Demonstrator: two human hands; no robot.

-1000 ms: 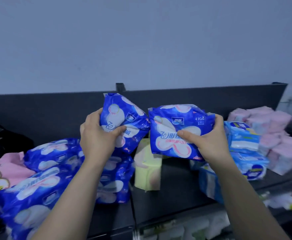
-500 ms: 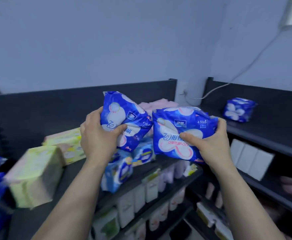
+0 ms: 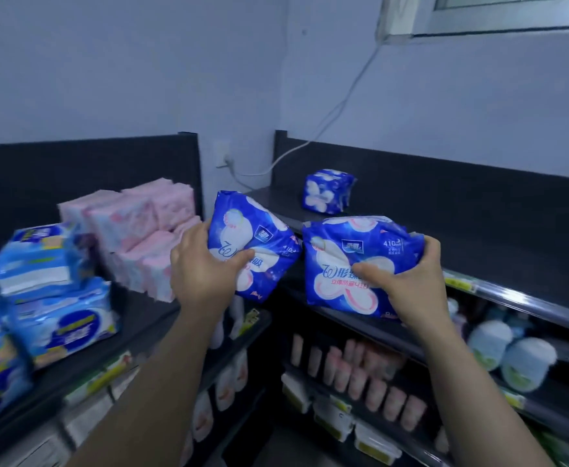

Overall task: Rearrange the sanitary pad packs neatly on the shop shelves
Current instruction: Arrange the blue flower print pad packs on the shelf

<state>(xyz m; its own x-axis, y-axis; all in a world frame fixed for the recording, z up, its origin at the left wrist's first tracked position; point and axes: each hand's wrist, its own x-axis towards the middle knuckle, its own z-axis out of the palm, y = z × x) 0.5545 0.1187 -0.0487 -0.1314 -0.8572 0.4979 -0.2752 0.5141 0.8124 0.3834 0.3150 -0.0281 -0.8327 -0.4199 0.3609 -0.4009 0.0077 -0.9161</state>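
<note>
The dark shelf (image 3: 472, 261) beyond both hands carries a lone blue pack (image 3: 327, 192), likely the spot these are headed for. The right hand (image 3: 411, 281) curls round the right pack (image 3: 343, 254) and the left hand (image 3: 202, 267) round the left pack (image 3: 242, 230), both held off the shelves for carrying.

Two hands show, the left hand (image 3: 202, 267) and the right hand (image 3: 414, 288). Dark blue packs number three: the left dark blue pack (image 3: 256, 237), the right dark blue pack (image 3: 343, 261) and the far dark blue pack (image 3: 327, 190). Light blue packs (image 3: 64, 318) come to at least two, with more cut off by the frame edge. The pink packs (image 3: 135, 230) form one pile, too blurred to count. There are two shelf units, the left shelf unit (image 3: 141, 315) and the right shelf unit (image 3: 495, 251), one white cable (image 3: 343, 106), one wall socket (image 3: 224, 158) and two pale round tubs (image 3: 525, 365). The row of pink tubes (image 3: 360, 375) is too blurred to count.
</note>
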